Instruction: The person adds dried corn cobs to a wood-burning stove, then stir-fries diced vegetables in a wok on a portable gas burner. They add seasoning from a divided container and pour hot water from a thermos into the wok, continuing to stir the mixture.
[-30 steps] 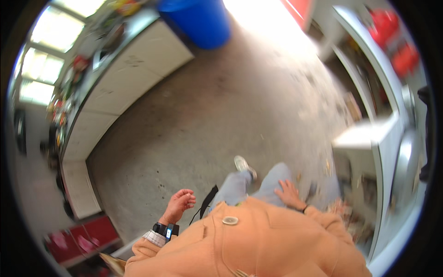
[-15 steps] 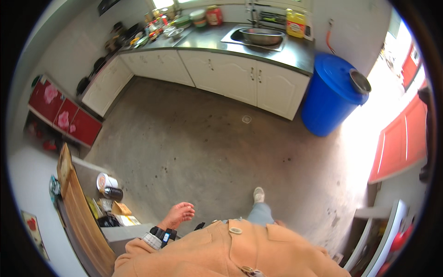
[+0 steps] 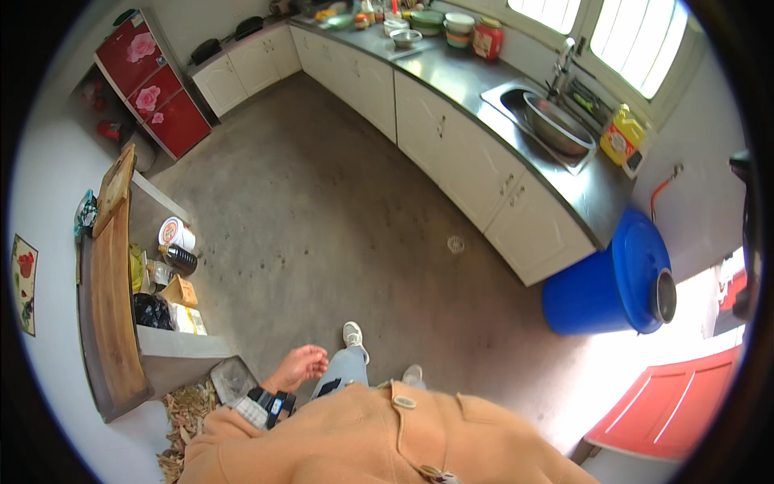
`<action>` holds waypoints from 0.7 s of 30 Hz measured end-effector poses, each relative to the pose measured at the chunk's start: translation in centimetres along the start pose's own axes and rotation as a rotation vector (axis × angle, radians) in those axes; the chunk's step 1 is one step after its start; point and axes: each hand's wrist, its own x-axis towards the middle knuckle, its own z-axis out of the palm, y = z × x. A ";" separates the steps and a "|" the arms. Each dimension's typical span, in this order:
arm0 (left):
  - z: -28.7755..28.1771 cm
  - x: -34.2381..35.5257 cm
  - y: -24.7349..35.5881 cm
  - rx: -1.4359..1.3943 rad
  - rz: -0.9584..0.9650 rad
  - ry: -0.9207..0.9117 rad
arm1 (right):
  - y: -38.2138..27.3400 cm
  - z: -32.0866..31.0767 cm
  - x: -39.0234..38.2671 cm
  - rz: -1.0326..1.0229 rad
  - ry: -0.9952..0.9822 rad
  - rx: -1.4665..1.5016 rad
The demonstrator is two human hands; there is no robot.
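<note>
My left hand [image 3: 298, 368] hangs low by my left leg, empty, its fingers loosely curved and not closed on anything. A black band with a small lit screen [image 3: 278, 406] is strapped round the wrist, below a tan sleeve. My right hand is out of sight. Close to the left hand are my white shoe [image 3: 353, 334] on the concrete floor and a grey metal-looking bin [image 3: 232, 379]. A wooden-topped counter [image 3: 114, 298] runs along the wall at left, with a dark bottle [image 3: 180, 258] and a white tub [image 3: 176, 234] beside it.
White cabinets with a dark worktop [image 3: 459, 73] line the far side, holding a sink with a steel basin [image 3: 556, 125]. A blue barrel [image 3: 597, 278] stands at right near a red door [image 3: 669, 403]. A red fridge [image 3: 153, 89] is at far left.
My view has swung right, so the sink, barrel and door sit lower and the fridge shows more fully. My feet have stepped. My left hand stays empty at my side.
</note>
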 end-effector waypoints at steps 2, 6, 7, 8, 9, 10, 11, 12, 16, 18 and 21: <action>-1.3 1.4 1.3 -0.057 0.009 0.021 | -5.8 -0.9 3.6 -0.091 -0.057 -0.010; -4.7 6.0 6.1 -0.105 0.001 0.021 | -17.5 -1.0 8.6 -0.214 -0.210 -0.055; -5.7 7.3 7.5 -0.104 -0.021 0.036 | -20.3 -0.8 9.3 -0.228 -0.247 -0.074; -7.1 8.8 9.6 -0.108 0.021 0.033 | -23.0 -0.6 9.6 -0.242 -0.276 -0.093; -8.6 9.9 11.3 -0.113 0.046 0.031 | -25.6 -0.5 9.6 -0.250 -0.302 -0.114; -10.0 10.5 12.9 -0.120 0.059 0.030 | -28.1 -0.5 9.4 -0.265 -0.322 -0.129; -11.6 11.0 14.6 -0.136 0.108 0.024 | -30.6 -0.7 9.0 -0.287 -0.333 -0.144; -13.3 11.6 16.6 -0.150 0.142 0.018 | -33.0 -1.3 8.7 -0.331 -0.334 -0.169; -19.0 13.9 24.5 -0.113 0.279 -0.002 | -43.2 -7.4 12.7 -0.276 -0.389 -0.451; -20.2 15.8 28.4 -0.111 0.279 0.071 | -48.3 -9.8 17.3 -0.156 -0.351 -0.205; -21.1 18.6 35.5 -0.091 0.286 0.127 | -55.8 -9.7 25.4 -0.258 -0.236 0.452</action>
